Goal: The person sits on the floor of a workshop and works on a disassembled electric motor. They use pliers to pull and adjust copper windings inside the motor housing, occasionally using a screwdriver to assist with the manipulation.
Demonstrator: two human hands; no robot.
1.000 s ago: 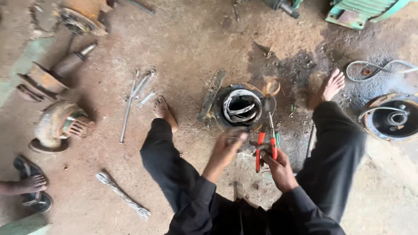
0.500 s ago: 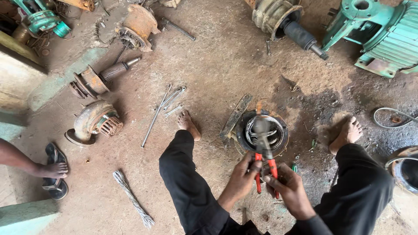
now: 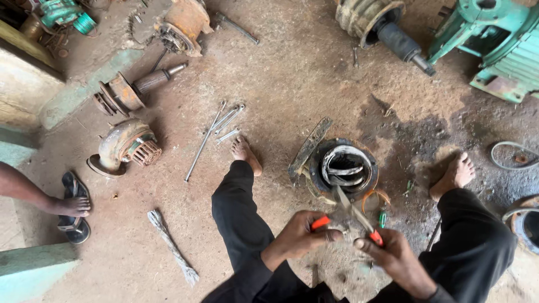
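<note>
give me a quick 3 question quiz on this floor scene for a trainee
1. True or false: both hands hold the red-handled cutters, one handle each.
2. Where do the cutter tips point?
A. into the round motor housing on the ground
B. at the bundle of wire
C. at the green machine
3. Fill in: beside the person's left foot lie several long metal ____.

Key
1. True: the left hand grips one red handle, the right hand the other.
2. A
3. rods
</note>
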